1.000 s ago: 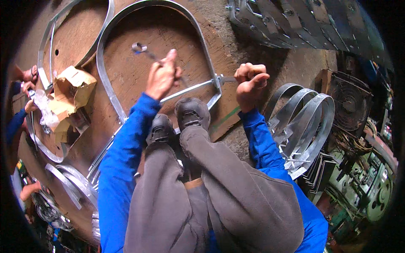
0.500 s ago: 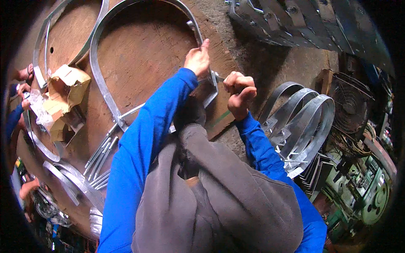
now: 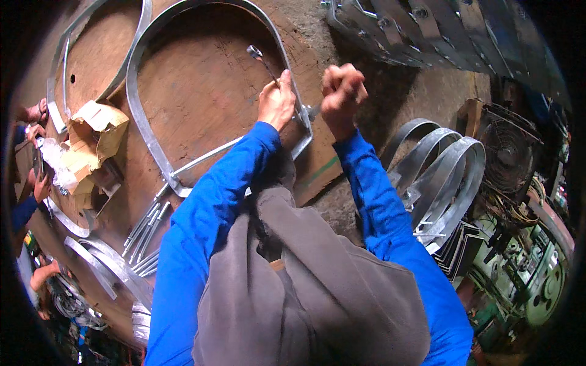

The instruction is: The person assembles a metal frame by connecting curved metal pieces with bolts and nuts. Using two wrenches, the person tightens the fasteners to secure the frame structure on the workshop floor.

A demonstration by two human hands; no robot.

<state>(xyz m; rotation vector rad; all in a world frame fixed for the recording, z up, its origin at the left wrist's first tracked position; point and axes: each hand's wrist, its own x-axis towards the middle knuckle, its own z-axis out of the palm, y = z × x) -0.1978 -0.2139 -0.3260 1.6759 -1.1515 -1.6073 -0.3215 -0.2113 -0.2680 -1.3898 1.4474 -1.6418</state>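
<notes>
A large metal strap bent into a loop point(image 3: 135, 91) lies on the wooden board, a rod point(image 3: 204, 158) crossing its near end. My left hand point(image 3: 276, 104) is closed around a wrench point(image 3: 254, 52), whose head points away from me inside the loop. That hand rests close to the loop's right side, by a bolt point(image 3: 304, 112). Just right of the bolt my right hand point(image 3: 343, 91) is curled closed and slightly blurred. A small grey end shows between it and the bolt, but what the fingers hold is hidden.
Another strap loop point(image 3: 61, 67) and a torn cardboard box point(image 3: 97, 131) are at left, beside another person's hands point(image 3: 38, 131). Loose metal rods point(image 3: 146, 229) lie near my left sleeve. Bent straps point(image 3: 439, 165) and a fan point(image 3: 506, 146) stand right; a dark metal structure point(image 3: 427, 30) is beyond.
My left hand has drawn back slightly and tilted the wrench farther into the loop. My right hand has risen away from me and shifted slightly left. The other person's hands moved by the box.
</notes>
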